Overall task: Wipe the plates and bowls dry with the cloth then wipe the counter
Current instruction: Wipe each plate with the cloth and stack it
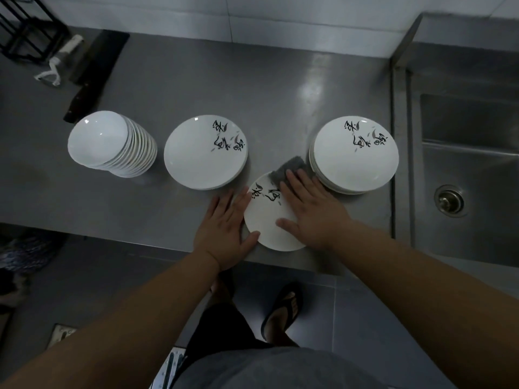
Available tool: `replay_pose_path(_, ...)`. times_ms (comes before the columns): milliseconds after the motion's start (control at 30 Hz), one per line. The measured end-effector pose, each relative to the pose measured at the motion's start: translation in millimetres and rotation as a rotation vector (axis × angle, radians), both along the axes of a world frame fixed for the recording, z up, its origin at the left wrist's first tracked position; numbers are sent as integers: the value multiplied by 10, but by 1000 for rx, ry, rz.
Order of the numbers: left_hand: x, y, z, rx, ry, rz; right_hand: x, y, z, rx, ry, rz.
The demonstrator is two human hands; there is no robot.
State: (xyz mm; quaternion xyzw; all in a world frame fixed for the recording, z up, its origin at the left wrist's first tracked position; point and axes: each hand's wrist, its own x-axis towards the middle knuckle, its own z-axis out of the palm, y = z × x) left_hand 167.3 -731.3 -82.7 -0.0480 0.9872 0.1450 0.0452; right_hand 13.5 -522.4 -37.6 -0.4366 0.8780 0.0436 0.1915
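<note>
A white round plate with black brush lettering [266, 220] lies at the front edge of the grey steel counter [280, 88], between two plate stacks. The right hand [311, 211], fingers spread flat, presses a grey cloth [289, 168] onto its far rim. The left hand [227, 228], fingers straight and together, steadies the plate's left edge.

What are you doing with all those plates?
A person is drying a plate at the counter's front edge. The right hand presses a grey cloth onto it while the left hand steadies its rim. Two plate stacks and a bowl stack sit behind.
</note>
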Motion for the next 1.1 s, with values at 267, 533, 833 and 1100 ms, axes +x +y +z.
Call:
replay_pose_path(267, -8, -4, 9, -9, 7, -28, 528, 437, 25, -38, -57, -223)
replay_pose_path(533, 0, -16, -20, 45, 53, -15, 406, 173, -60, -109, -59, -322)
replay_pose_path(833, 24, 35, 31, 45, 103, -205, 321, 234, 65, -130, -149, -301)
replay_pose_path(1100, 48, 37, -29, 111, 193, -164, 1001, 293, 48, -141, -254, -484)
